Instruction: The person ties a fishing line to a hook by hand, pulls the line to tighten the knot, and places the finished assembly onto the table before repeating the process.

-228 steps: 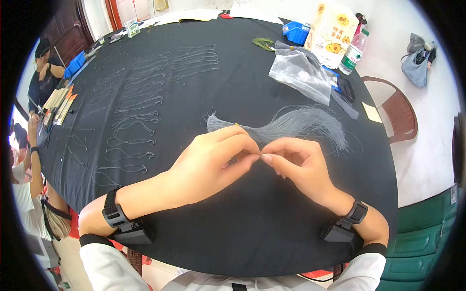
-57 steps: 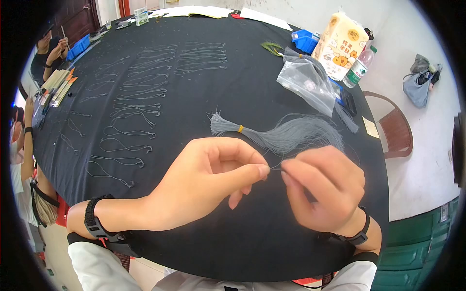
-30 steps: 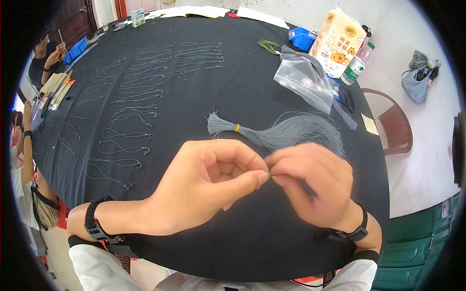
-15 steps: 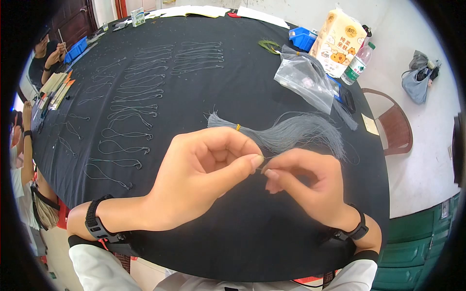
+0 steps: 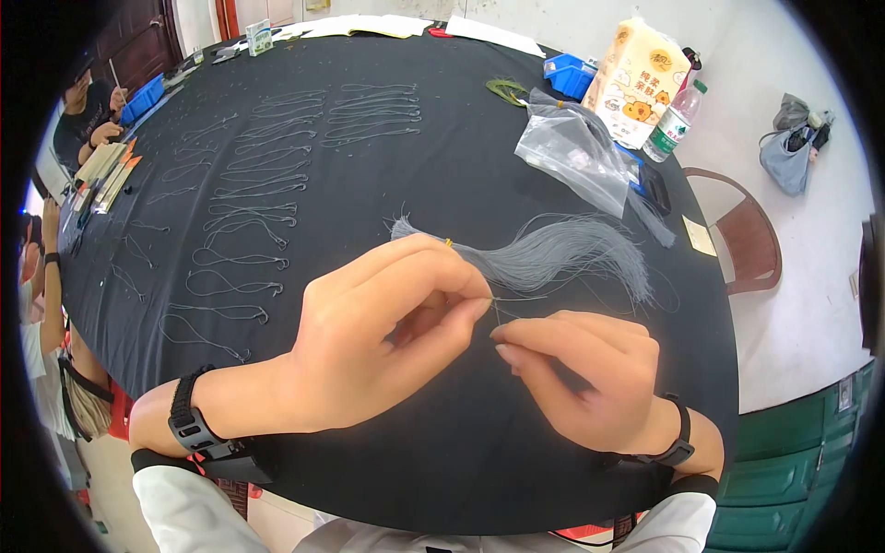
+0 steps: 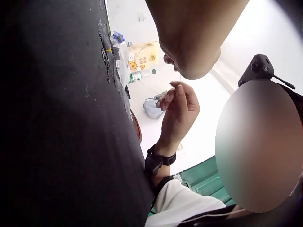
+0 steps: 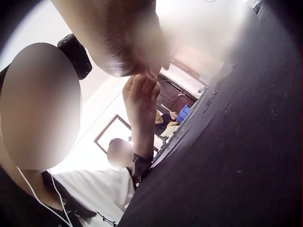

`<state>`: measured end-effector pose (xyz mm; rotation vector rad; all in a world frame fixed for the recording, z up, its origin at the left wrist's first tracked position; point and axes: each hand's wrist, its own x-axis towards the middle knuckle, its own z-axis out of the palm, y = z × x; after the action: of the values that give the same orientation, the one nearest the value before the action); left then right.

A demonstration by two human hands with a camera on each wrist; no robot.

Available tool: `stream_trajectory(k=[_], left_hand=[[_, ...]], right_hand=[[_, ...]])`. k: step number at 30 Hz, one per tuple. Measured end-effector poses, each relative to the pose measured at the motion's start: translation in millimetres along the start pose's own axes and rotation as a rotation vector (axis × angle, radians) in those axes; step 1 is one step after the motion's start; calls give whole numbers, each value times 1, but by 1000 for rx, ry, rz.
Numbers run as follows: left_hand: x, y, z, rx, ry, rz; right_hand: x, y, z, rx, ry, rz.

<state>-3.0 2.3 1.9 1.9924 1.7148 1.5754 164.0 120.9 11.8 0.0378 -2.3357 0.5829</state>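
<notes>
My left hand (image 5: 387,323) pinches a thin grey thread (image 5: 521,298) between thumb and forefinger over the black-covered table. One end of it sticks out to the right of the fingertips, and a finer strand runs down from there. Just below and to the right, my right hand (image 5: 590,378) pinches that strand with its thumb and forefinger tips. Behind both hands lies a bundle of grey threads (image 5: 562,253) bound with a yellow tie (image 5: 449,243); my left hand overlaps its bound end. The wrist views show the hands close together, the thread hardly visible.
Rows of looped threads with knotted ends (image 5: 253,212) lie on the left. A clear plastic bag (image 5: 576,152), blue bin (image 5: 569,76), tissue pack (image 5: 645,83) and water bottle (image 5: 676,123) stand or lie at the back right. Other people sit along the left edge.
My left hand has rolled over, its back now more toward the head camera. My right hand has dropped a little, and thread shows stretched out beyond the left fingertips.
</notes>
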Motion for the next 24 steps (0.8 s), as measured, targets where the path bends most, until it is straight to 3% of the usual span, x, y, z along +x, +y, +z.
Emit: stream_trajectory(k=[9,17,24], left_hand=[[1,-4,5,99,-7,196],[0,-2,4,55,-77,250],[0,0,5,32,-81,262]], right_hand=[[1,-2,-5,-151,43,-100],[3,13,-12,-214,69,-184],[6,17,-11,-143,41,-127]])
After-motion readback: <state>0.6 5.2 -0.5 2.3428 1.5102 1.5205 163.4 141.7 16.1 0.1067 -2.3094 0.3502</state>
